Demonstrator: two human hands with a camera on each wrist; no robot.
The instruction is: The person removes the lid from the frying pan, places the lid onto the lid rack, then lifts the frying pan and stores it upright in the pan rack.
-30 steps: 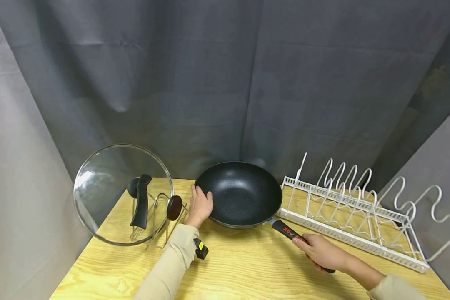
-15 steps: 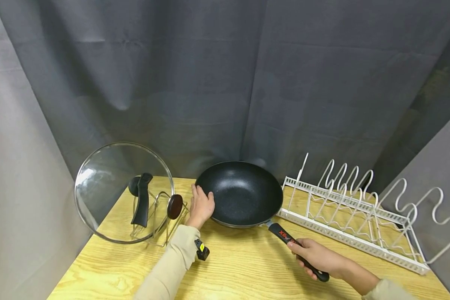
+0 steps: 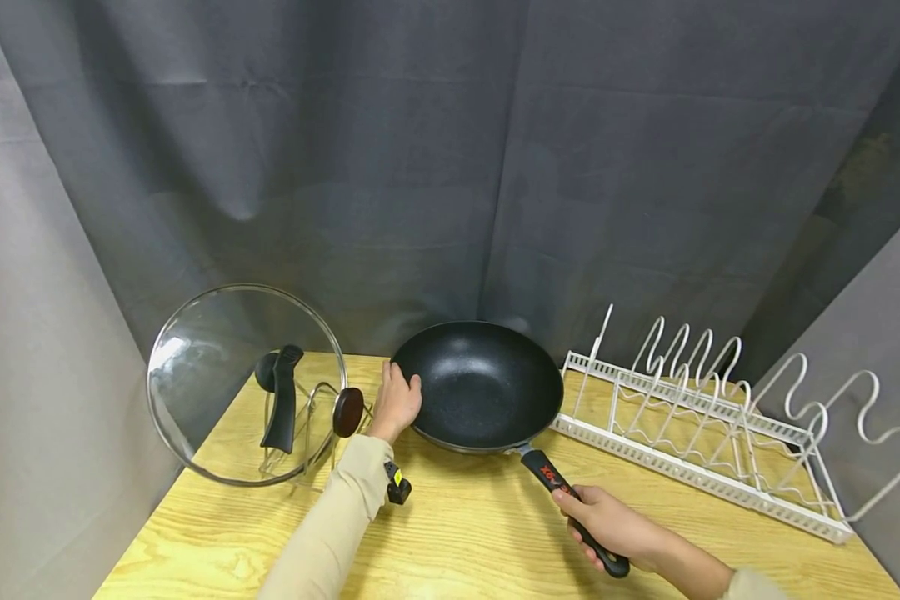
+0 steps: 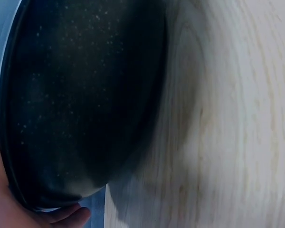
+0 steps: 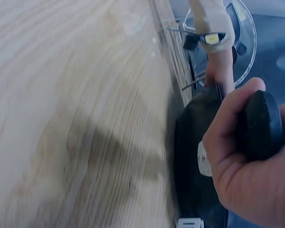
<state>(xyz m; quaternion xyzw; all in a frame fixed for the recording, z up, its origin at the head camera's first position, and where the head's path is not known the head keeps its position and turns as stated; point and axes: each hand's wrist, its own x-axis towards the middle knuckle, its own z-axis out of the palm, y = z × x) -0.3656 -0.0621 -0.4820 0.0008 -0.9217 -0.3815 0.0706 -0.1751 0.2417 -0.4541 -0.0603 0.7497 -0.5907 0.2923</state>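
A black wok rests on the wooden table at the middle of the head view, its long black handle pointing to the lower right. My right hand grips this handle near its end; the right wrist view shows fingers and thumb curled round it. At the wok's left rim, my left hand holds the edge, its thumb over the rim. In the left wrist view the fingertips show beneath the speckled outer wall of the wok.
On the left, a glass lid with a black handle stands upright in a wire stand. A white wire rack lies to the right, close beside the wok. Behind the table hangs a grey curtain.
The wok has turned, its handle swinging left and toward me with my right hand on it. My left hand stays at the left rim. Lid and rack have not moved.
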